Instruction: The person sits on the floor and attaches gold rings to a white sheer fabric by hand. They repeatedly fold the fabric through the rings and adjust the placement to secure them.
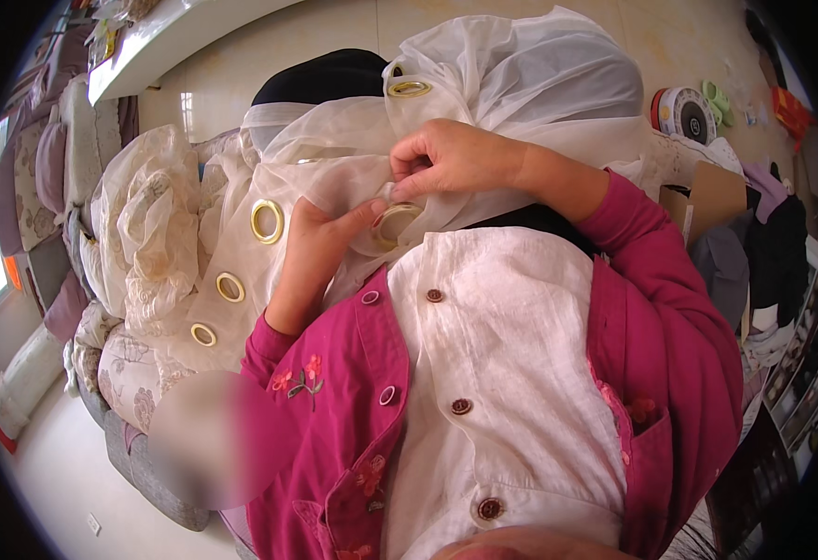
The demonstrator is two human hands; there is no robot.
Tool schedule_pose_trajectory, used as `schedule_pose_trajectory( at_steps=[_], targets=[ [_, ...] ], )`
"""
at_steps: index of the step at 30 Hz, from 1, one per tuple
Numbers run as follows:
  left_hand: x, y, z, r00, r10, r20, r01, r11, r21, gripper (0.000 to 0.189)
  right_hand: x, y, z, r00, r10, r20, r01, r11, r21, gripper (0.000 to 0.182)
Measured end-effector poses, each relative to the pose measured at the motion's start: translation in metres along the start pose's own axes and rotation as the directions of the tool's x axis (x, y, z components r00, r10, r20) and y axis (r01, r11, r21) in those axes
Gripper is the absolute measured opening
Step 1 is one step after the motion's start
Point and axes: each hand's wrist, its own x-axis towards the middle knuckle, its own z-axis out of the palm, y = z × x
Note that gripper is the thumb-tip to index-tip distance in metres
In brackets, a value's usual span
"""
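Note:
A sheer cream curtain (521, 91) with gold-coloured eyelet rings is spread over my lap and knees. My right hand (458, 157) pinches its fabric between thumb and curled fingers, just above an eyelet ring (396, 225) close to my shirt. From the left, my left hand (325, 234) grips the same cloth, its thumb on top by that ring and its fingers partly hidden behind fabric. Another eyelet ring (267, 222) lies left of that hand, with smaller-looking ones (230, 287) further down the edge. One more ring (409, 89) rests up by my right knee.
Bunched sheer lace fabric (153, 231) is heaped on the sofa at left. A white table edge (171, 45) juts in at upper left. On the right are a round white-and-black container (689, 115), green slippers (717, 101), an open cardboard box (713, 199) and dark clothes (776, 252).

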Motion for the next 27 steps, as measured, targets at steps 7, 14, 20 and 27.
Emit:
schedule_pose_trajectory(
  at_steps=[7, 14, 20, 27],
  targets=[
    [0.000, -0.001, 0.001, 1.000, 0.023, -0.009, -0.023, 0.999, 0.047, 0.036, 0.003, 0.000, -0.006, 0.998, -0.065, 0.027, 0.067, 0.995, -0.079, 0.028],
    [0.003, -0.005, 0.005, 0.999, 0.044, -0.019, -0.043, 0.997, 0.058, 0.036, 0.016, -0.012, -0.016, 0.988, -0.105, 0.117, 0.145, 0.896, -0.419, 0.025],
    [-0.001, -0.011, 0.003, 0.996, 0.060, -0.060, -0.051, 0.989, 0.141, 0.034, 0.023, -0.011, -0.015, 0.970, -0.146, 0.192, 0.222, 0.855, -0.470, 0.022],
    [-0.001, -0.006, 0.008, 0.994, 0.113, -0.004, -0.113, 0.993, -0.017, 0.051, 0.013, -0.006, -0.023, 0.978, -0.109, 0.178, 0.155, 0.951, -0.266, 0.021]
  ],
)
